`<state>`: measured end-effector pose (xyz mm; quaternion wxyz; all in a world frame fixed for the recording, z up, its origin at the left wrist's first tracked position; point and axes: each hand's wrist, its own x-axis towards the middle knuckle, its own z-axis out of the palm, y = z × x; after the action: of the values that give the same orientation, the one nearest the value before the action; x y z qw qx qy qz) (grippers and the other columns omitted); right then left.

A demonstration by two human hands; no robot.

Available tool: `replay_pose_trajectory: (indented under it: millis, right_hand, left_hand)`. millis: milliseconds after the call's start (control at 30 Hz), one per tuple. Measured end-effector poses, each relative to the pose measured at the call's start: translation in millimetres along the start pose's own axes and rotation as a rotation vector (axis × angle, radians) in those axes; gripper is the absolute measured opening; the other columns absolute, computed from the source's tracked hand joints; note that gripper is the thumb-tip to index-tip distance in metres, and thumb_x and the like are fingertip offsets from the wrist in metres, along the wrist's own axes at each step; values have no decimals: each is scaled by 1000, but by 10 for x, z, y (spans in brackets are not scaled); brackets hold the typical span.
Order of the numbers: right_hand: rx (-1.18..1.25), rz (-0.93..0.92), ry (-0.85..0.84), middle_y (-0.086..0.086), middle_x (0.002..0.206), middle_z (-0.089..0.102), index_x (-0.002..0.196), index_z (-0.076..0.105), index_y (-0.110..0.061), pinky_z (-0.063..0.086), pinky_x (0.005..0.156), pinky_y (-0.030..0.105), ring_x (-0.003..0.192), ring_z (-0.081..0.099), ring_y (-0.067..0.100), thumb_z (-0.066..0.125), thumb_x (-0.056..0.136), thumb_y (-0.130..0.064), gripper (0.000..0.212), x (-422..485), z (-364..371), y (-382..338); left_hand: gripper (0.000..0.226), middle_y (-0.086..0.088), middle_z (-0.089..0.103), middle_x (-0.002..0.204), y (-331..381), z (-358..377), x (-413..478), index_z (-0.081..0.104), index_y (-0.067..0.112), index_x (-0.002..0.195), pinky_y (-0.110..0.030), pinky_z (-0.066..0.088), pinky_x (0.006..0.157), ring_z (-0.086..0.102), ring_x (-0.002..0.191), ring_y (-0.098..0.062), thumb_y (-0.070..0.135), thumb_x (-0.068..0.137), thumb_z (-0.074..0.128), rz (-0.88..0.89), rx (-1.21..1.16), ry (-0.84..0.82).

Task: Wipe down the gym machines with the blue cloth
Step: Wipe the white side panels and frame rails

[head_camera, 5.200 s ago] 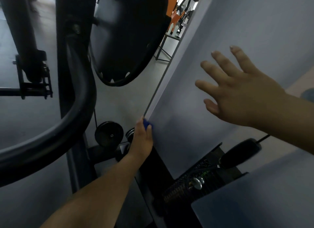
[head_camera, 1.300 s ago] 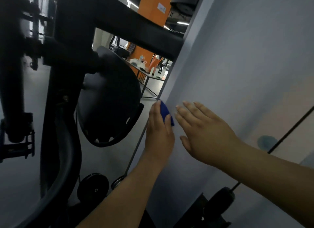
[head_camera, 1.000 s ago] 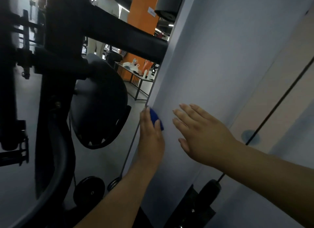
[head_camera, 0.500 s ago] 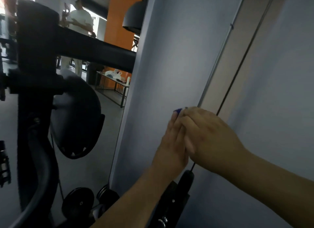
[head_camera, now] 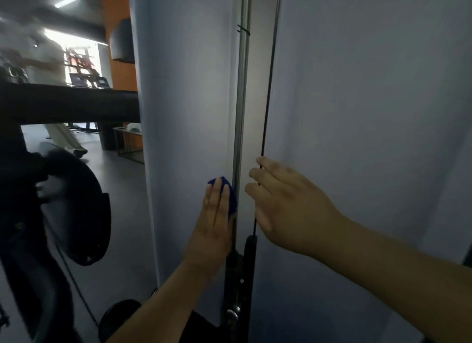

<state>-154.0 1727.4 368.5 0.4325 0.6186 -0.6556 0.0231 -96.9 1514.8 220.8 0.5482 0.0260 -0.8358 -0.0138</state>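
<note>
Head view: left hand (head_camera: 214, 222) flat, pressing blue cloth (head_camera: 231, 193) on panel (head_camera: 186, 100) left of guide rod (head_camera: 240, 100); right hand (head_camera: 288, 207) loose, empty, right of rod. Mid-wipe, I'd judge; other surfaces remain.

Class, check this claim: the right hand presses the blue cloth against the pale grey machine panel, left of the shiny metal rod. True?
No. The head view shows the left hand pressing the blue cloth against the pale grey machine panel, left of the shiny metal rod.
</note>
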Motion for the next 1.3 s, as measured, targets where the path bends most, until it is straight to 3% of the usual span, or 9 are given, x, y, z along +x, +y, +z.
replay_pose_trajectory:
  millis: [67, 200, 367, 567, 667, 800, 900, 1100, 1300]
  right_hand:
    - [9, -17, -21, 21, 141, 64, 128, 70, -2, 40, 123, 54, 147, 49, 42, 51, 99, -16, 38, -59, 24, 11]
    - [-40, -40, -20, 21, 140, 65, 124, 73, -3, 34, 126, 55, 149, 46, 43, 52, 100, -19, 36, -142, 97, 7]
    - [-82, -56, 2, 20, 135, 69, 118, 77, -6, 17, 132, 63, 138, 57, 42, 53, 97, -21, 35, -181, 299, -143]
    - [-37, -91, 16, 21, 128, 72, 112, 78, -4, 14, 133, 63, 129, 63, 43, 56, 96, -17, 30, -349, 620, -391]
    - [-28, -104, -2, 20, 128, 72, 108, 78, -5, 16, 133, 60, 127, 64, 42, 55, 96, -17, 29, -449, 709, -463]
    - [-44, -126, -42, 19, 128, 72, 108, 78, -6, 18, 134, 56, 126, 64, 41, 53, 98, -20, 30, -508, 748, -511]
    - [-35, -126, -63, 18, 129, 72, 109, 78, -7, 21, 133, 54, 127, 64, 39, 56, 97, -22, 29, -534, 826, -574]
    - [18, -115, -187, 14, 139, 69, 118, 77, -11, 23, 131, 52, 135, 59, 34, 57, 98, -31, 35, -648, 1012, -758]
    - [74, -143, -243, 11, 133, 69, 115, 76, -12, 28, 127, 48, 130, 60, 33, 56, 98, -32, 33, -752, 1165, -897]
  left_hand:
    - [72, -18, 6, 182, 59, -53, 147, 11, -4, 171, -54, 21, 135, 12, 169, -39, 14, 113, 49, -41, -43, -1]
    - [64, -10, 1, 183, 33, -79, 133, 6, 3, 173, -53, 23, 135, 10, 170, -32, 33, 121, 28, -74, -89, 17]
    - [84, 3, -14, 183, -34, 165, -682, -15, 23, 174, -57, 22, 132, 3, 170, -27, 30, 114, 44, -151, -134, -91]
    - [81, -8, -6, 182, -42, 352, -858, -4, 10, 174, -45, 13, 137, 7, 169, -38, 22, 116, 51, -141, -213, -43]
    - [73, -6, -7, 183, -169, 459, -1341, 4, 4, 172, -52, 21, 136, 7, 169, -35, 27, 118, 47, -106, -188, -120]
    - [83, -15, 3, 183, -210, 595, -2082, -1, 9, 174, -56, 31, 132, 12, 169, -38, 22, 114, 54, -149, -140, -243]
    - [83, -10, -1, 184, -158, 730, -2374, -1, 12, 175, -62, 34, 129, 11, 168, -40, 15, 113, 54, -180, -141, -274]
    - [109, 4, -5, 184, -137, 748, -2983, -1, 26, 176, -47, 45, 123, 20, 167, -37, -2, 100, 71, -240, -186, -403]
    - [92, 4, -5, 184, -87, 739, -3223, -1, 24, 176, -54, 47, 122, 23, 166, -38, 8, 106, 57, -280, -195, -479]
